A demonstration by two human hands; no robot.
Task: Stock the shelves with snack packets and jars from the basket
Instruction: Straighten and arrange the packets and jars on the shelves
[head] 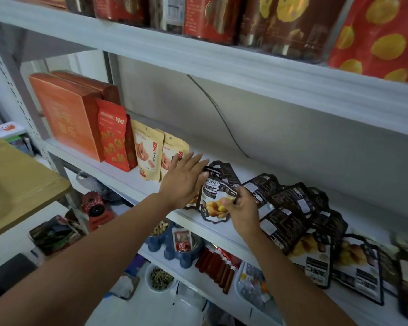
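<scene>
A black snack packet [216,198] with yellow nuts printed on it stands upright at the front of the middle shelf [137,182]. My right hand [242,209] pinches its right edge. My left hand [184,182] lies flat, fingers spread, against the packet's left side and partly covers another packet behind it. To the right, several matching black packets [290,208] lie toppled in an overlapping row along the shelf. The basket is out of view.
Two beige pouches [149,154], a red pouch [114,137] and orange boxes [64,116] stand left on the same shelf. Red and brown packages [283,24] fill the shelf above. Below are blue bowls [174,243], sausages [219,267] and a cardboard sheet [17,182] at left.
</scene>
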